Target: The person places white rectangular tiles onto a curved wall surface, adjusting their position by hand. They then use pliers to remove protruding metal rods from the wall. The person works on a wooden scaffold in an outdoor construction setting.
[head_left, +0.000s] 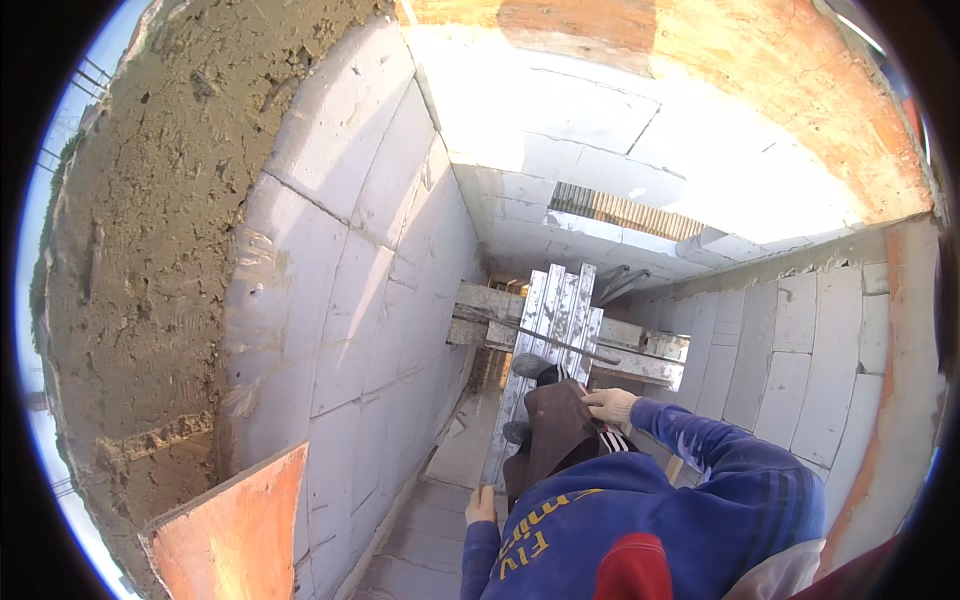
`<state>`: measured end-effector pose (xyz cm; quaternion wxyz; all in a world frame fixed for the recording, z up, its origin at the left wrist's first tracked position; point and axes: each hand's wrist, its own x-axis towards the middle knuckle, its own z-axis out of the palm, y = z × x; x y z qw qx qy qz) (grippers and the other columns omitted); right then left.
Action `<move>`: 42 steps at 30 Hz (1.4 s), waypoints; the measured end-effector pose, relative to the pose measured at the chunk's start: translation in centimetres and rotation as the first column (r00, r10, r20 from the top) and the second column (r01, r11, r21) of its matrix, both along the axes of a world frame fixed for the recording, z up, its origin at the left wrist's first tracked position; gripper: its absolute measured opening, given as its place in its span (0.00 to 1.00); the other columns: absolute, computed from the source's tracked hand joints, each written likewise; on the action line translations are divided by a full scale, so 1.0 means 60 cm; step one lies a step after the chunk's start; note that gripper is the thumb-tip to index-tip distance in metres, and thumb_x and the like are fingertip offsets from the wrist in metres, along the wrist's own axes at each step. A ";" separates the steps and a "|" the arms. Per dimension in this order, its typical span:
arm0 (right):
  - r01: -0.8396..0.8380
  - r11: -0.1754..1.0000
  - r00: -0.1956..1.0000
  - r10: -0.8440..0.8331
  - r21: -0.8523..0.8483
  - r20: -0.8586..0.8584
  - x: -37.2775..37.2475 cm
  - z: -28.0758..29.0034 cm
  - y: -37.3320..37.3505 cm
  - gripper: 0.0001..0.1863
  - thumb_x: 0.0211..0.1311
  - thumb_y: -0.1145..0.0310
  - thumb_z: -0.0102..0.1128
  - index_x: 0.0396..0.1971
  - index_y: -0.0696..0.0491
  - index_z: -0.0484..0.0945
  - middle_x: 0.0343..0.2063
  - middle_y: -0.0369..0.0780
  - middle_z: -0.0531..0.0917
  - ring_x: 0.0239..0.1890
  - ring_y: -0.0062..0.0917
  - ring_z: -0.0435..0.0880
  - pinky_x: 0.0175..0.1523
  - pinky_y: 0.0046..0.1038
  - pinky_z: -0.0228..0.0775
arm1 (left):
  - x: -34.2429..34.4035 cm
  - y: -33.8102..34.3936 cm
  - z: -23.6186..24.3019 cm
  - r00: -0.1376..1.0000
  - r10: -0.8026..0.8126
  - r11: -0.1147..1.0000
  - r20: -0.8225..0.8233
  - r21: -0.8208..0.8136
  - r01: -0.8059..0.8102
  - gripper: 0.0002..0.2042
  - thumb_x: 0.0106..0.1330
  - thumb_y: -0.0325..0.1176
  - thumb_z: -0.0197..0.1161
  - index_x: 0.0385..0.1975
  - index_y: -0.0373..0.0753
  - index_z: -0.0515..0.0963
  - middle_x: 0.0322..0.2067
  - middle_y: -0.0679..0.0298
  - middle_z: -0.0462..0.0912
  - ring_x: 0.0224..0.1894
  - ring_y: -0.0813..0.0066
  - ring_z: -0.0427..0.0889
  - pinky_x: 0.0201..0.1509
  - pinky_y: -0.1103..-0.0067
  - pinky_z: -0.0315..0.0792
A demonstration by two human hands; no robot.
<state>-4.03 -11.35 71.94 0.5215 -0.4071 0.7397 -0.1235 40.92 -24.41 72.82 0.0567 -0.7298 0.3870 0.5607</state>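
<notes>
My left hand [481, 506], in a pale glove, closes on the near end of a long ribbed metal plank [497, 458]. The cream-gloved right hand [609, 405] is at the edge of a dark brown cloth [556, 425] over my legs, its fingers bent in against it. Black trousers with white stripes [612, 438] show beside the cloth. Both my shoes [530, 365] are on or over the metal planks [562, 305], which lie side by side and are spattered with grey. What lies under the right fingers is hidden.
Tall pale block walls [345, 270] enclose me on several sides. Wooden beams [640, 365] cross beneath the planks, and a thin bar [560, 343] lies across them. Drying mortar [150, 230] covers the left wall top. An orange board [235, 530] stands lower left; the far wall has an opening [625, 212].
</notes>
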 end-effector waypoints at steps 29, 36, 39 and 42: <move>-0.393 0.875 0.740 0.484 0.284 -0.467 0.021 0.037 -0.234 0.14 0.70 0.65 0.61 0.47 0.54 0.90 0.46 0.51 0.92 0.50 0.42 0.93 0.51 0.45 0.85 | 0.110 0.233 0.110 0.963 0.266 0.959 0.025 0.090 -0.268 0.24 0.73 0.50 0.69 0.55 0.33 0.86 0.42 0.56 0.90 0.41 0.71 0.86 0.45 0.74 0.80; -0.344 0.867 0.812 0.467 0.360 -0.349 0.006 -0.080 -0.219 0.16 0.62 0.62 0.62 0.43 0.50 0.94 0.43 0.50 0.93 0.49 0.46 0.93 0.52 0.50 0.85 | 0.098 0.204 0.084 0.954 0.300 0.952 -0.002 0.059 -0.299 0.24 0.73 0.50 0.69 0.55 0.33 0.86 0.42 0.57 0.90 0.41 0.72 0.86 0.44 0.74 0.80; -0.372 0.869 0.853 0.459 0.326 -0.250 -0.025 -0.058 -0.224 0.18 0.64 0.58 0.62 0.44 0.53 0.93 0.44 0.51 0.92 0.47 0.46 0.93 0.50 0.49 0.85 | 0.102 0.205 0.071 0.952 0.305 0.951 -0.006 0.055 -0.304 0.24 0.73 0.49 0.69 0.55 0.33 0.86 0.42 0.57 0.90 0.41 0.72 0.86 0.44 0.74 0.79; -0.138 0.905 0.990 0.118 0.402 0.075 -0.060 0.126 -0.260 0.24 0.66 0.54 0.65 0.50 0.59 0.90 0.43 0.51 0.91 0.45 0.42 0.94 0.47 0.44 0.90 | 0.103 0.231 0.040 0.936 0.352 0.935 -0.014 0.048 -0.351 0.24 0.73 0.49 0.70 0.55 0.34 0.86 0.41 0.58 0.90 0.40 0.73 0.86 0.43 0.75 0.79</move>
